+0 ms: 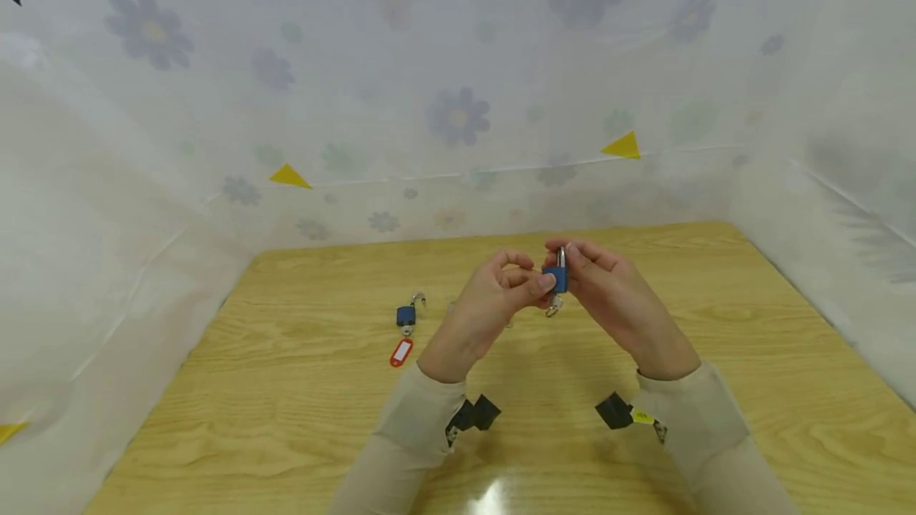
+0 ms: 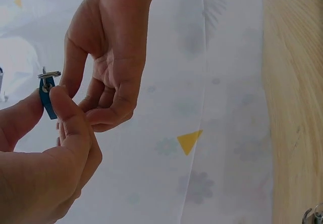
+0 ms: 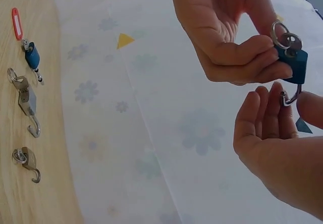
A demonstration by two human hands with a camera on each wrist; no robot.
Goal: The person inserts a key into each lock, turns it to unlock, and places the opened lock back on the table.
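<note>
Head view: your left hand and right hand meet above the wooden table, both raised off it, pinching a blue padlock between them. A second blue padlock with a red tag lies well to the left. Left wrist view: your left thumb and fingers pinch the padlock body, key ring on top; your right hand curls loosely beside it. Right wrist view: your left hand grips the padlock with key inserted; your right fingers touch the shackle. Three padlocks lie on the table.
</note>
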